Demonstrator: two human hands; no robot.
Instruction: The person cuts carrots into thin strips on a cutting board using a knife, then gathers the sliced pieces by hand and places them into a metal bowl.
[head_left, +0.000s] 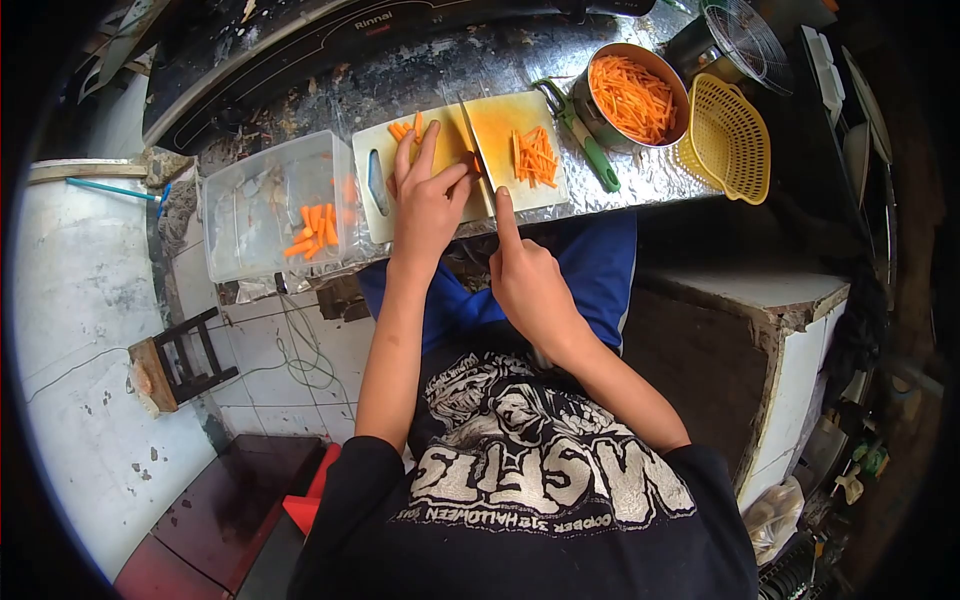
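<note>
The cutting board [550, 110] lies on the foil-covered counter [390, 88], in front of the person. On the board, the left hand [430, 195] is spread with its fingers bent downward, the tips beside the knife [478, 150] and close to a bit of carrot against the blade. The right hand [532, 275], at the board's near edge, is curled around the knife's handle, its index finger stretched along the top of the blade. The knife crosses the middle of the board

Short carrot pieces [405, 130] lie on the left part of the board, by the left fingertips, and a small heap of carrot sticks [535, 157] is on its right part. Just left of the board stands a clear plastic container [245, 180] with carrot chunks [315, 230] inside. Just right of the board is a green-handled tool [598, 165]; beyond that, also to the board's right, are a metal pot [598, 122] filled with cut carrot [632, 98] and a yellow basket [735, 140] touching or very near the pot
</note>
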